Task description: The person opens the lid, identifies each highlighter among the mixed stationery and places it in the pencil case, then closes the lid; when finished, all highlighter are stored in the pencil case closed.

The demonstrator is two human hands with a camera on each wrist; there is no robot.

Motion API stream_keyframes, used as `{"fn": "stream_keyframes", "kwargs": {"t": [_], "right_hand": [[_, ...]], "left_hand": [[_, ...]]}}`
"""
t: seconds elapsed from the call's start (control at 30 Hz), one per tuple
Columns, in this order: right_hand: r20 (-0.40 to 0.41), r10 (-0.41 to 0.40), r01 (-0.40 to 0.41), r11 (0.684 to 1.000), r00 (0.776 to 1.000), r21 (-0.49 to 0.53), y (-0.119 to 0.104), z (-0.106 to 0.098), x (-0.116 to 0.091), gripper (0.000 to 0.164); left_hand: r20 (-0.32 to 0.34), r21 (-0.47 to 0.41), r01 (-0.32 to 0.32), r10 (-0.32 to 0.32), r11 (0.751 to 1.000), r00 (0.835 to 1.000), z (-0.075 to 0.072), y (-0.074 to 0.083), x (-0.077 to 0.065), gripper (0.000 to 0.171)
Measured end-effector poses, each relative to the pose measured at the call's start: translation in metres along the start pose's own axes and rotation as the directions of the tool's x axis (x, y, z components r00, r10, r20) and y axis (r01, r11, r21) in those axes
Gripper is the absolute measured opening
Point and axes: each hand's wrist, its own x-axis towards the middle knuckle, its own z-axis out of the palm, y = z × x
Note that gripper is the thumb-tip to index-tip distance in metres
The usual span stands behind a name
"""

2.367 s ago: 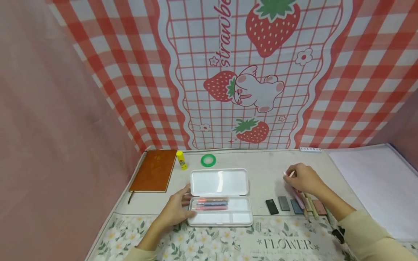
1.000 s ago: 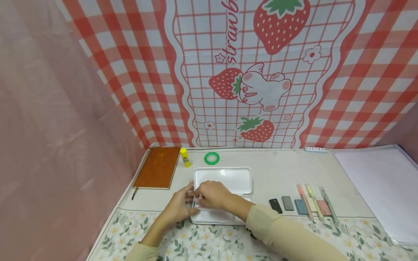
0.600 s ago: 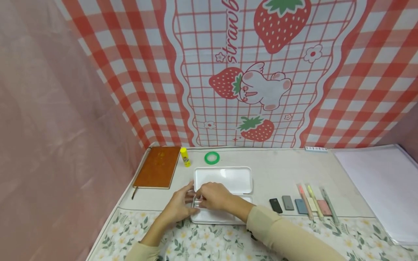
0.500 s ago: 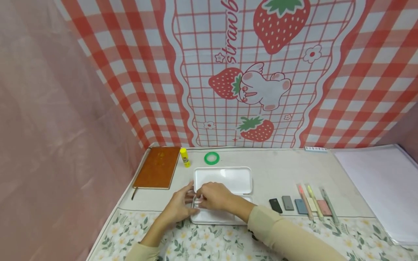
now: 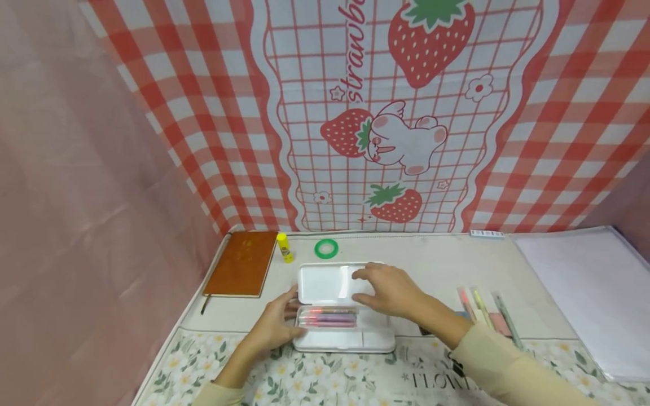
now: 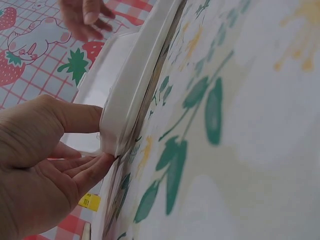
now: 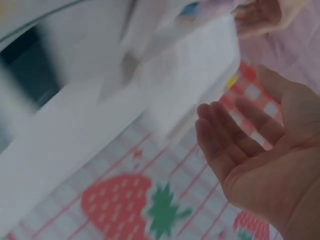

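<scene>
An opened white pencil case lies on the table, its lid folded back toward the wall. Several slim pens, in orange, purple and pink, lie side by side in its upper left compartment. My left hand grips the case's left end; in the left wrist view the thumb is on the rim and fingertips are at the bottom edge. Above the lid's right part is my right hand, holding nothing, its fingers spread and loosely bent. The right wrist view also shows the right palm bare.
A brown notebook, a yellow glue stick and green tape lie behind, leftward. To the right are pink, yellow and grey-green pens over small coloured blocks, partly behind my forearm. White sheet far right.
My right hand carried a pale pink-purple pen from the right into the case, let go of it and has drawn back up to the right. My left hand has stayed at the case's left end.
</scene>
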Motion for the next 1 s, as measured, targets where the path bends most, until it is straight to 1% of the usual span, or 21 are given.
{"fn": "stream_keyframes", "kwargs": {"t": [0.1, 0.27, 0.37, 0.47, 0.6, 0.73, 0.83, 0.9, 1.0], "right_hand": [[-0.032, 0.057, -0.059, 0.997, 0.998, -0.053, 0.024, -0.013, -0.018, 0.043], [-0.075, 0.151, -0.158, 0.982, 0.986, -0.101, 0.070, -0.030, -0.054, 0.044], [-0.088, 0.202, -0.212, 0.970, 0.975, -0.118, 0.093, -0.040, -0.073, 0.044], [-0.079, 0.257, -0.265, 0.957, 0.963, -0.119, 0.110, -0.046, -0.090, 0.043], [-0.033, 0.331, -0.333, 0.938, 0.943, -0.096, 0.123, -0.046, -0.102, 0.042], [0.019, 0.396, -0.395, 0.917, 0.918, -0.053, 0.132, -0.035, -0.108, 0.038], [0.050, 0.453, -0.453, 0.891, 0.890, -0.021, 0.136, -0.025, -0.112, 0.031], [0.062, 0.493, -0.493, 0.870, 0.868, -0.020, 0.136, -0.020, -0.112, 0.026], [0.068, 0.533, -0.532, 0.846, 0.843, -0.035, 0.134, -0.014, -0.112, 0.020]], "left_hand": [[0.003, -0.002, -0.003, 0.003, 1.000, 1.000, -0.001, 0.000, -0.001, 0.096], [0.001, 0.001, 0.027, -0.027, 1.000, 1.000, 0.000, -0.001, -0.002, 0.098], [-0.003, 0.005, 0.045, -0.045, 0.999, 0.999, 0.000, 0.000, -0.002, 0.098], [-0.002, -0.002, 0.039, -0.039, 0.999, 0.999, 0.001, 0.001, -0.001, 0.097], [0.002, -0.017, 0.021, -0.021, 1.000, 1.000, 0.000, 0.001, -0.001, 0.097], [0.006, -0.036, 0.019, -0.019, 0.999, 1.000, -0.001, 0.000, -0.001, 0.097], [0.008, -0.046, 0.028, -0.027, 0.999, 1.000, 0.000, 0.001, -0.001, 0.097], [0.009, -0.054, 0.042, -0.041, 0.998, 0.999, 0.000, 0.002, -0.001, 0.097], [0.008, -0.044, 0.036, -0.036, 0.998, 0.999, 0.000, 0.002, -0.001, 0.097]]}}
